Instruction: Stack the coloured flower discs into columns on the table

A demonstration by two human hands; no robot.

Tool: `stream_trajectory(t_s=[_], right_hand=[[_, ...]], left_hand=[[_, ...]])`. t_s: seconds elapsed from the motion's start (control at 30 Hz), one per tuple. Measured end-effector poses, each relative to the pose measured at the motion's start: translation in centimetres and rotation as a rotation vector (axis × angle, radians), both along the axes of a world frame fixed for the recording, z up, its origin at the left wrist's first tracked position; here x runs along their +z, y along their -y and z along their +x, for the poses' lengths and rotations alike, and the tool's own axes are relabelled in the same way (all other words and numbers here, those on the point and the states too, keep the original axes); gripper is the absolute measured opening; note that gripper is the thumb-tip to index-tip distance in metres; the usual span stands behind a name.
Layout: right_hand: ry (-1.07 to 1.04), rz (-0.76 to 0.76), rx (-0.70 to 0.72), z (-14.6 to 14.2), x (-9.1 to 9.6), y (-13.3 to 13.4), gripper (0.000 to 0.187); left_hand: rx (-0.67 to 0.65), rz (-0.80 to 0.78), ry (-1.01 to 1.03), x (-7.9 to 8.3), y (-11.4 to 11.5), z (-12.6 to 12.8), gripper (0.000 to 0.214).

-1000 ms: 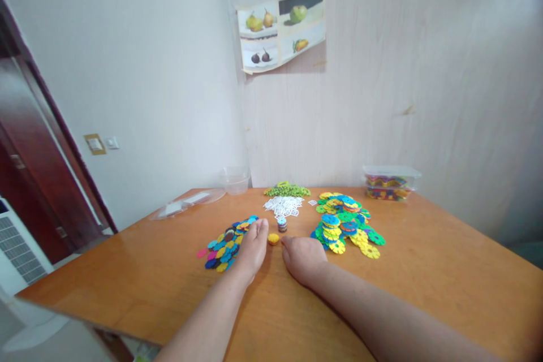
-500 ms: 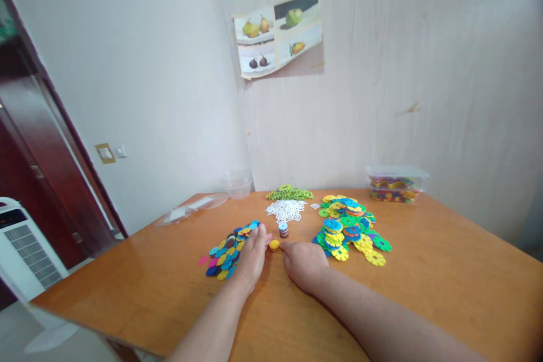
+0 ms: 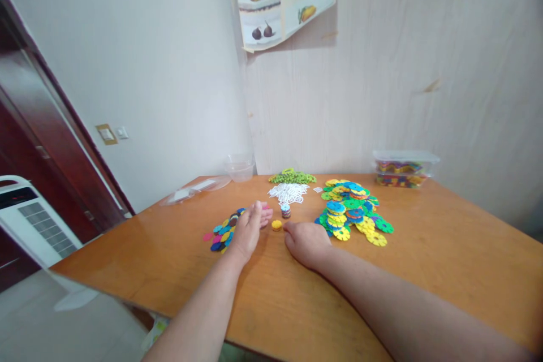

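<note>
My left hand [image 3: 249, 230] is open, fingers stretched forward and palm turned inward, along the right side of a spread of small notched plastic discs [image 3: 220, 237] in blue, yellow, pink and dark colours; it hides part of them. My right hand [image 3: 307, 242] is palm down and closed, with its index finger poking out beside a short stack of small yellow discs [image 3: 276, 225]. Whether the fingertip touches the stack, I cannot tell. The inside of this hand is hidden. Just beyond stands a taller stack of small discs [image 3: 285, 212], light blue on top and dark below.
Larger notched discs [image 3: 356, 212] in green, yellow and blue lie heaped at right. Behind are white pieces [image 3: 289, 192] and green pieces [image 3: 292, 176]. A clear tub [image 3: 240, 168], plastic bags [image 3: 195, 189] and a lidded box of coloured pieces [image 3: 403, 171] stand farther back on the wooden table [image 3: 445, 271].
The camera view has tilted down, so the wall pictures sit higher. My left hand has turned slightly away from the yellow stack, opening a wider gap. My right hand stays beside it.
</note>
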State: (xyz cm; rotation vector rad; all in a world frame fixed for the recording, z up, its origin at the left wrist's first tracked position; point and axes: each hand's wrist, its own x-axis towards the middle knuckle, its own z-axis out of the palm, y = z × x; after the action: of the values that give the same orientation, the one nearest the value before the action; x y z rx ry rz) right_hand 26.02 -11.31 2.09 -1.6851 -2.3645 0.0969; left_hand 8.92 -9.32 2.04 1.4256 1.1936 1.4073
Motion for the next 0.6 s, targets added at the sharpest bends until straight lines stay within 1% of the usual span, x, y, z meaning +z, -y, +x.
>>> stream_trajectory(t_s=[0.07, 0.13, 0.2, 0.27, 0.37, 0.6], right_hand=[[-0.001, -0.013, 0.001, 0.0, 0.0, 0.0, 0.039], [0.002, -0.024, 0.003, 0.1, 0.0, 0.0, 0.040], [0.006, -0.031, 0.005, 0.2, 0.1, 0.0, 0.041], [0.011, -0.032, 0.009, 0.3, 0.2, 0.0, 0.041], [0.017, -0.030, 0.014, 0.4, 0.2, 0.0, 0.041], [0.036, -0.034, 0.020, 0.4, 0.0, -0.2, 0.041]], left_hand=[[0.062, 0.051, -0.022, 0.6, -0.3, -1.1, 0.064], [0.146, 0.096, -0.106, 0.9, -0.7, -2.4, 0.061], [0.230, 0.120, -0.190, 0.9, -1.2, -3.7, 0.058], [0.272, 0.134, -0.253, 0.8, -1.5, -4.7, 0.055], [0.316, 0.147, -0.273, 0.8, -1.8, -5.3, 0.052], [0.281, 0.150, -0.302, 0.9, -2.2, -5.4, 0.050]])
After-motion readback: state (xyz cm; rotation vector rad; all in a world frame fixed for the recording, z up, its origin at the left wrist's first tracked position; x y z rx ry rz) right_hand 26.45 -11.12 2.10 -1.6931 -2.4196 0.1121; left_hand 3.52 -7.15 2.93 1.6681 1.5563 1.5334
